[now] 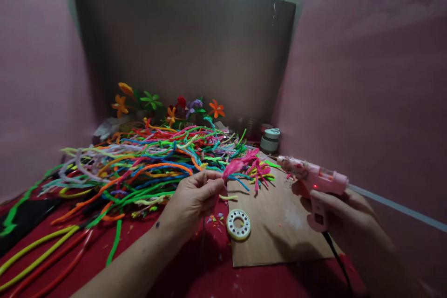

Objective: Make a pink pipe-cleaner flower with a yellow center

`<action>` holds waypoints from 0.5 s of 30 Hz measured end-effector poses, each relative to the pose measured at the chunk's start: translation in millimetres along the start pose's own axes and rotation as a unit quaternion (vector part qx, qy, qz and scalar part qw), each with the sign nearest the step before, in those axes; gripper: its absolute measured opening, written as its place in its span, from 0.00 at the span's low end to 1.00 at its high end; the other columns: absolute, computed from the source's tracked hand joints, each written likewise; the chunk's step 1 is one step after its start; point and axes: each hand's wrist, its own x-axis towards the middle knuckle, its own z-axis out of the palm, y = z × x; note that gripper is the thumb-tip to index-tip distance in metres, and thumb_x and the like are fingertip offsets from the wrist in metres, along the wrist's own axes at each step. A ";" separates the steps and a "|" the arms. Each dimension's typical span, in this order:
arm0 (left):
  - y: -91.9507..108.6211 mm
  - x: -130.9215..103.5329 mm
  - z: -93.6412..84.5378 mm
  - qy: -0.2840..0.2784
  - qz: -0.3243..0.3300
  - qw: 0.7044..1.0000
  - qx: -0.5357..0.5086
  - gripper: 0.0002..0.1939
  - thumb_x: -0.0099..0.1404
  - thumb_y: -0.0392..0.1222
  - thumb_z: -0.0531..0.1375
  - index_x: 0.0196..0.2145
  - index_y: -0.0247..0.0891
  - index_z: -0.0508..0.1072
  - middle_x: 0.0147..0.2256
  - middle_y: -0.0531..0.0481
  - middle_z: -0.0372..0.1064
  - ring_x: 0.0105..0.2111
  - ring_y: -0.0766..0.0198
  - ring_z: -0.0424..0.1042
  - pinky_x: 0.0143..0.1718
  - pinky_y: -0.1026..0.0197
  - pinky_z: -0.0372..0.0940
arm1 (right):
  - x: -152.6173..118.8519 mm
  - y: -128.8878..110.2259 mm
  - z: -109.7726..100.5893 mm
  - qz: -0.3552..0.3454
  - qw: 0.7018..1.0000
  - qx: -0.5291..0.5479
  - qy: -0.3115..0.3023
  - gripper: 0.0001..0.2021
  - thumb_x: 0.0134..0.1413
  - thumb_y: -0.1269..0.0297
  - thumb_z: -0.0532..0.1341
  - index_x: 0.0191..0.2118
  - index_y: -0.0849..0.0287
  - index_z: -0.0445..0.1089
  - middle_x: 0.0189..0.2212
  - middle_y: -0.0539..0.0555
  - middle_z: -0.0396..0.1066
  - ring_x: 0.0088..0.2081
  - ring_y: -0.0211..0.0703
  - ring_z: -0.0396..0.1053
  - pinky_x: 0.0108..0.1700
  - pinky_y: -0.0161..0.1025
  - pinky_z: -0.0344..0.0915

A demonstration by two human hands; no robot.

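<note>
My left hand [200,195] pinches the base of a pink pipe-cleaner flower [233,167] between thumb and fingers; a thin stem hangs below the hand. At the right, my right hand [338,214] is wrapped round the grip of a pink hot glue gun [314,178], its red light lit and its nozzle pointing left. A gap separates the nozzle from the flower. Beyond the left hand lies a big tangled heap of coloured pipe cleaners [150,167]. Several pink pipe-cleaner pieces [257,172] rest just behind the flower.
A wooden board [275,233] lies on the red cloth [181,270], with a white and yellow tape spool [238,224] on its left edge. Finished pipe-cleaner flowers [171,107] stand at the back. Near the right wall is a lidded jar [270,141]. The gun's black cord [337,256] trails downward.
</note>
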 end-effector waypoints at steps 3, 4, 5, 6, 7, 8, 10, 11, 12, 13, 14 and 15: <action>4.9 2.5 -3.6 0.041 0.051 0.998 0.004 0.10 0.51 0.41 0.64 0.29 0.35 0.68 0.19 0.54 0.67 0.12 0.80 0.47 0.13 0.73 0.41 | 10.6 -16.0 25.3 -0.030 0.994 0.070 -0.084 0.10 0.42 0.62 0.63 0.34 0.60 0.71 0.31 0.58 0.73 0.29 0.44 0.68 0.29 0.39 0.64; 6.7 3.3 -5.3 0.056 0.065 0.996 0.006 0.10 0.51 0.41 0.64 0.29 0.35 0.68 0.19 0.55 0.66 0.12 0.80 0.48 0.14 0.73 0.42 | 14.2 -20.2 33.1 -0.043 0.989 0.079 -0.118 0.10 0.42 0.62 0.62 0.34 0.59 0.72 0.31 0.58 0.73 0.29 0.44 0.68 0.29 0.40 0.65; 8.5 3.9 -7.1 0.069 0.076 0.995 0.007 0.10 0.50 0.41 0.65 0.29 0.35 0.68 0.18 0.56 0.65 0.12 0.80 0.49 0.14 0.72 0.44 | 17.6 -23.3 40.2 -0.051 0.983 0.086 -0.154 0.10 0.43 0.61 0.62 0.34 0.59 0.72 0.30 0.58 0.72 0.29 0.45 0.68 0.29 0.40 0.65; 10.1 4.5 -9.0 0.080 0.085 0.993 0.008 0.10 0.50 0.41 0.65 0.29 0.35 0.68 0.18 0.57 0.63 0.13 0.79 0.50 0.14 0.72 0.45 | 20.8 -24.9 46.4 -0.054 0.976 0.090 -0.191 0.11 0.44 0.60 0.62 0.34 0.60 0.72 0.30 0.58 0.72 0.29 0.45 0.68 0.30 0.41 0.65; 11.5 5.1 -10.8 0.089 0.091 0.992 0.007 0.10 0.50 0.41 0.65 0.29 0.35 0.68 0.18 0.58 0.62 0.13 0.79 0.50 0.14 0.72 0.46 | 23.5 -24.7 51.6 -0.055 0.969 0.091 -0.225 0.11 0.44 0.59 0.62 0.33 0.60 0.72 0.29 0.58 0.72 0.28 0.45 0.68 0.29 0.41 0.64; 12.7 5.7 -12.3 0.096 0.094 0.991 0.003 0.11 0.50 0.42 0.64 0.29 0.36 0.68 0.18 0.58 0.62 0.13 0.78 0.51 0.14 0.72 0.46 | 25.8 -22.6 55.8 -0.057 0.962 0.089 -0.251 0.11 0.45 0.59 0.62 0.32 0.60 0.72 0.29 0.58 0.72 0.26 0.44 0.67 0.28 0.40 0.64; 14.0 7.0 -14.5 0.104 0.094 0.990 -0.008 0.11 0.51 0.42 0.64 0.30 0.36 0.68 0.19 0.58 0.62 0.13 0.78 0.52 0.14 0.72 0.47 | 28.5 -13.4 61.6 -0.059 0.957 0.072 -0.275 0.11 0.46 0.58 0.62 0.32 0.61 0.72 0.29 0.58 0.71 0.23 0.41 0.66 0.24 0.38 0.62; 14.1 7.7 -15.0 0.107 0.091 0.990 -0.014 0.11 0.51 0.41 0.64 0.31 0.36 0.68 0.19 0.58 0.63 0.13 0.78 0.52 0.14 0.72 0.47 | 29.0 -7.2 63.6 -0.063 0.958 0.062 -0.272 0.11 0.47 0.58 0.61 0.33 0.61 0.72 0.28 0.58 0.71 0.21 0.39 0.64 0.23 0.37 0.61; 14.0 8.3 -15.2 0.110 0.087 0.990 -0.018 0.11 0.50 0.41 0.64 0.31 0.36 0.68 0.20 0.58 0.64 0.13 0.78 0.52 0.14 0.72 0.47 | 28.7 -0.7 65.2 -0.063 0.961 0.048 -0.265 0.11 0.48 0.57 0.60 0.33 0.61 0.72 0.27 0.57 0.71 0.20 0.38 0.63 0.21 0.37 0.60; 13.6 8.9 -15.1 0.113 0.082 0.990 -0.020 0.11 0.50 0.41 0.64 0.31 0.36 0.68 0.20 0.58 0.64 0.13 0.78 0.53 0.14 0.72 0.47 | 28.0 5.4 66.7 -0.069 0.964 0.036 -0.255 0.12 0.49 0.57 0.59 0.33 0.61 0.71 0.26 0.57 0.70 0.19 0.37 0.62 0.20 0.36 0.58; 13.1 9.3 -14.8 0.118 0.078 0.990 -0.020 0.11 0.49 0.40 0.65 0.30 0.35 0.69 0.20 0.57 0.64 0.13 0.78 0.53 0.14 0.72 0.47 | 26.7 10.4 68.2 -0.072 0.966 0.022 -0.247 0.13 0.51 0.56 0.58 0.33 0.61 0.71 0.24 0.56 0.70 0.18 0.36 0.61 0.20 0.35 0.57; 12.7 9.6 -14.4 0.123 0.075 0.989 -0.019 0.11 0.49 0.40 0.65 0.30 0.35 0.69 0.19 0.57 0.64 0.13 0.78 0.53 0.14 0.72 0.47 | 25.2 13.8 70.2 -0.075 0.967 0.011 -0.242 0.14 0.51 0.55 0.58 0.32 0.62 0.71 0.21 0.55 0.68 0.18 0.35 0.60 0.19 0.35 0.56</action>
